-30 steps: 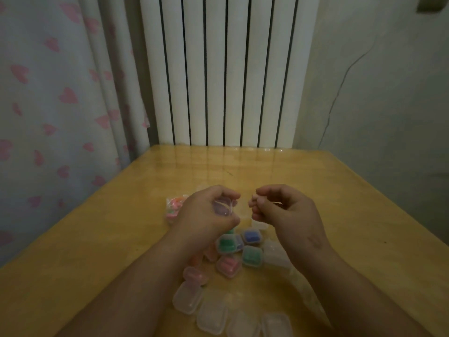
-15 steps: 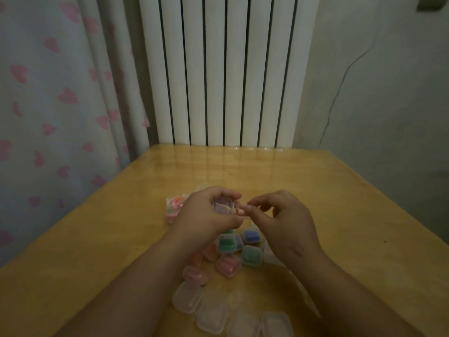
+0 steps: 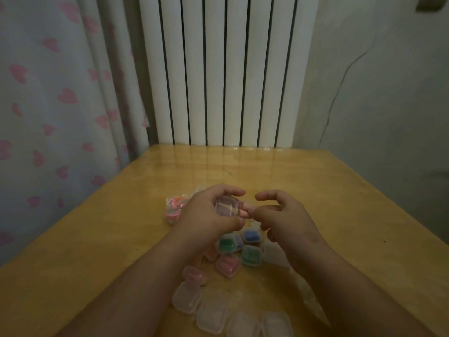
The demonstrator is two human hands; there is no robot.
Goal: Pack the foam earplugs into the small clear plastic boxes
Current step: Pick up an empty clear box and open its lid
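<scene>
head view, dim light. left hand (image 3: 206, 215) raised above the wooden table (image 3: 328, 190), fingers and thumb wrapped round one small clear box (image 3: 227, 206); lid position hard to make out. right hand (image 3: 284, 220) just beside it on the right, index finger lifted, thumb and another fingertip pressed together at the box's right edge over something pale pink. too small and dim to call it an earplug or only fingertips, so cannot tell whether grasping or merely clenched.

left of the hands, a clear bag of earplugs (image 3: 176, 207) in mixed colours lying on the table. below the hands, a cluster of filled boxes: green box (image 3: 227, 244), blue box (image 3: 250, 235), pink box (image 3: 228, 265), among others. at the near edge, a row of empty boxes (image 3: 212, 317). white radiator (image 3: 226, 69) and heart-print curtain (image 3: 48, 93) at the far side.

judged step: feeding a plug into the held box, mid-batch, with several boxes done and several unfilled. next move likely calling for the foam pushed fully below the rim, then the lid snapped down. soft foam prone to springing back, so best pressed and closed in one go.
</scene>
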